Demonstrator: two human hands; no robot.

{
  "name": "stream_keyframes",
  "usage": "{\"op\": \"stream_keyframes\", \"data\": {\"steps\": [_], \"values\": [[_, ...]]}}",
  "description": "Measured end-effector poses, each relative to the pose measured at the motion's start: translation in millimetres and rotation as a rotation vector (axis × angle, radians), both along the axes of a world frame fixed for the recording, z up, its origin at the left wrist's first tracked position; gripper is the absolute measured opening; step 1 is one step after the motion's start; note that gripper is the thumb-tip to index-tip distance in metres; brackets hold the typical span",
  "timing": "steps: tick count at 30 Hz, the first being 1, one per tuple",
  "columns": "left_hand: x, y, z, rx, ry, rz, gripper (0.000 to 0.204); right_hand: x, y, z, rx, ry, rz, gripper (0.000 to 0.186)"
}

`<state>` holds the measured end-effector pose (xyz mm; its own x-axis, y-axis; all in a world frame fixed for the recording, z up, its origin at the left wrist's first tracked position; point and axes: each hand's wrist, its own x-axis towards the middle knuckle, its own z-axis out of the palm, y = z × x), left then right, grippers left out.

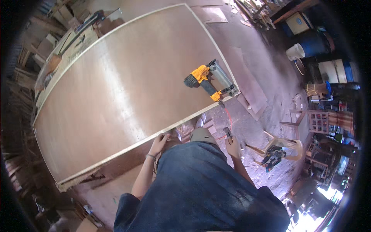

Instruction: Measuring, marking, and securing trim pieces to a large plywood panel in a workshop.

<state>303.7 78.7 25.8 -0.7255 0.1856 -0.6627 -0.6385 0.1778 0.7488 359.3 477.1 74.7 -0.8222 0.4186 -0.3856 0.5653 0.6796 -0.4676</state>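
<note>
A large brown plywood panel (116, 77) with a pale wooden strip along its rim lies flat in front of me. On its right end rests a yellow and black nail gun (208, 81), with a thin red hose (228, 116) running down from it. My left hand (157, 145) is at the panel's near edge, fingers curled together; whatever they hold, if anything, is hidden. Lower right of the nail gun, my right hand (233, 147) is closed around a small dark hand tool (228, 134), whose exact kind is unclear.
A plastic chair (293, 148) with a black power tool (273, 157) on it stands to the right. Farther right are a wooden chair (301, 120), a blue barrel (315, 46) and a white bucket (295, 52). Wood scraps (253, 11) lie at the back.
</note>
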Motion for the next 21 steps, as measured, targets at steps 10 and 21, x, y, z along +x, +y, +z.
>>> {"op": "stream_keyframes", "data": {"steps": [10, 21], "values": [[-48.7, 65.6, 53.8, 0.066, 0.298, -0.437, 0.05, -136.8, -123.5, 47.0, -0.492, 0.231, 0.488, 0.076], [82.6, -50.9, 23.0, -0.647, 0.27, 0.187, 0.031, -193.8, -161.0, -1.1, -0.168, 0.264, 0.868, 0.054]]}}
